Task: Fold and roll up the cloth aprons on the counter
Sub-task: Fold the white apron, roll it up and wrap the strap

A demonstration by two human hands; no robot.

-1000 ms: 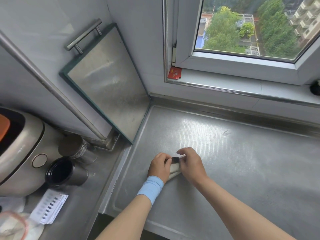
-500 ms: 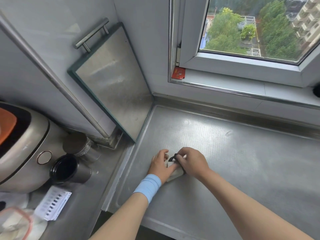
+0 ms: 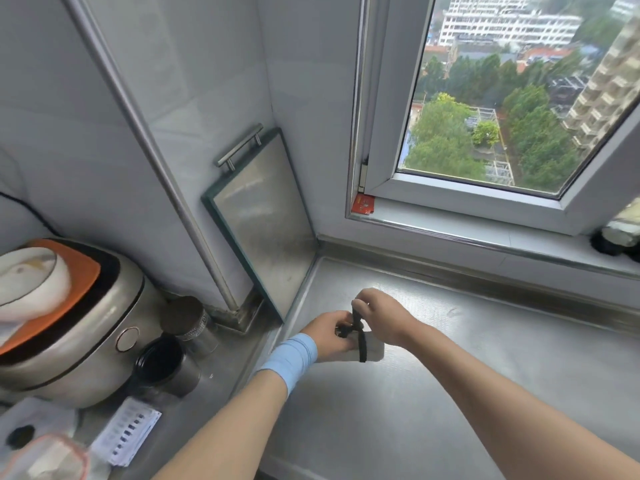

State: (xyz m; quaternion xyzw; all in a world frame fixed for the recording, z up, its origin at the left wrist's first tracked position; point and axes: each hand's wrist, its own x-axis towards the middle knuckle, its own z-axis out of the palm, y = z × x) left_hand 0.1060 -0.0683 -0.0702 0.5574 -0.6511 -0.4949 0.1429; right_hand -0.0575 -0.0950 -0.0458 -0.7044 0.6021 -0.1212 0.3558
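Note:
A small rolled-up white apron (image 3: 373, 348) is held just above the steel counter (image 3: 450, 393), a black strap (image 3: 362, 344) wrapped around it. My left hand (image 3: 329, 336), with a light blue band at the wrist, grips the roll's left end. My right hand (image 3: 379, 315) pinches the upper end of the black strap and pulls it upward above the roll. Most of the roll is hidden between the two hands.
A steel board with a handle (image 3: 263, 220) leans in the corner. Left of the counter stand a rice cooker (image 3: 65, 327), two metal cups (image 3: 166, 367), and a paper slip (image 3: 128, 431). A window (image 3: 502, 98) and its sill run behind.
The roll has been lifted off the counter. My right hand has risen, drawing the black strap up. The view has tilted upward, showing more window.

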